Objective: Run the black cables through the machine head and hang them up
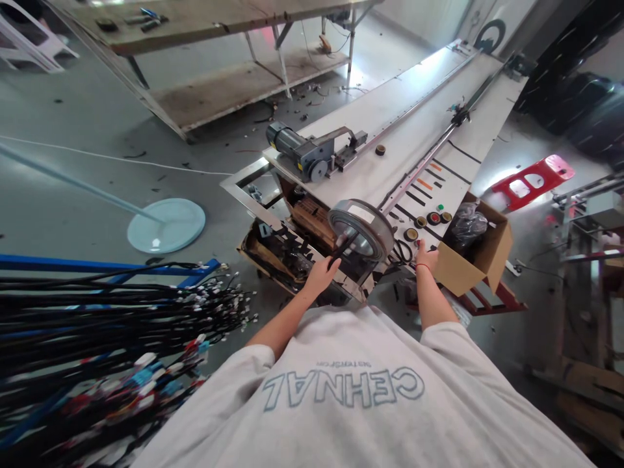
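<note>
Left hand (319, 276) closed on dark bar (345, 246) at near wheel (381, 224); right hand (427, 257) at near right edge of worktop (419, 110), grip indeterminable. Wheel appears mounted; remaining work unclear.

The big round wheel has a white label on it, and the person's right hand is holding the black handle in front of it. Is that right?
Not quite: the person's left hand is holding the black handle in front of the big round wheel, as the head view shows. The wheel does have a white label.
</note>
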### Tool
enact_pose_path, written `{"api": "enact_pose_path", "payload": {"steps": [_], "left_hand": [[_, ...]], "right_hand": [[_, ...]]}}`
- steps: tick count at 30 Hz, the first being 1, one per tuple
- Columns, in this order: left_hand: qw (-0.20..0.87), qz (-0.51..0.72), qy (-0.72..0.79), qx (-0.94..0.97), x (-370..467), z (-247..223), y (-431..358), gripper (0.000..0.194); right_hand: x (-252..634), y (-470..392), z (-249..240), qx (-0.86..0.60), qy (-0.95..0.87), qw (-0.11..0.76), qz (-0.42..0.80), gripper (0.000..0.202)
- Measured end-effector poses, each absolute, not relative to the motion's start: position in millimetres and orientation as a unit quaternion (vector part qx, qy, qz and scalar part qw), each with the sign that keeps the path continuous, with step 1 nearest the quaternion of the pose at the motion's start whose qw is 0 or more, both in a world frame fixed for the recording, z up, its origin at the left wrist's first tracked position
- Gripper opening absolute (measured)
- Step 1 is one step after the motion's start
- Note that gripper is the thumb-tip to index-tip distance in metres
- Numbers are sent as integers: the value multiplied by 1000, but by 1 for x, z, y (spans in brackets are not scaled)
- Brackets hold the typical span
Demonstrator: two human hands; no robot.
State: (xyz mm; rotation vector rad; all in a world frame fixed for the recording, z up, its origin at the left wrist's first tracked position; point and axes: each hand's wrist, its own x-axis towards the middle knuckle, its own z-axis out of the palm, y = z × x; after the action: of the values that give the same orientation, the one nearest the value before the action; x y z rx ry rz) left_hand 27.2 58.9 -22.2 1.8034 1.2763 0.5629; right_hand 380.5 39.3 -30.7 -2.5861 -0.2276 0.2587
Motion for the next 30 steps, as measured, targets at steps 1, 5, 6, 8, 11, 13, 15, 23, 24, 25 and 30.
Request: {"api": "enact_pose_path", "payload": {"steps": [1,5,6,8,11,13,15,23,24,25,30], "left_hand": [[406,219,508,727,25,-24,59,42],[386,203,498,749,11,-29,54,42],[386,195,500,750,7,-30,53,42],[382,167,512,751,-2,-31,49,42],[370,127,533,750,-15,-31,43,42],[366,110,536,753,-20,-30,39,44],[367,97,530,758,-22,-29,35,44],[400,114,526,742,-27,-24,30,44],[405,101,521,745,-31,-23,31,44],[412,82,517,746,-36,-22,31,45],[391,-2,540,746,-64,-19,22,41]], "right_hand": [[381,39,-31,-956,-84,263,96,69],[382,39,-33,-959,-86,254,96,67],[382,39,-33,-959,-86,251,95,66],[382,39,-32,-959,-89,252,94,65],[380,39,-29,-957,-95,256,99,65],[380,39,-28,-958,-95,252,102,65],[380,39,-27,-959,-94,248,103,64],[379,38,-26,-956,-88,261,101,65],[379,38,-25,-956,-87,263,99,64],[379,38,-26,-956,-87,264,98,64],[382,38,-29,-957,-94,258,97,64]]}}
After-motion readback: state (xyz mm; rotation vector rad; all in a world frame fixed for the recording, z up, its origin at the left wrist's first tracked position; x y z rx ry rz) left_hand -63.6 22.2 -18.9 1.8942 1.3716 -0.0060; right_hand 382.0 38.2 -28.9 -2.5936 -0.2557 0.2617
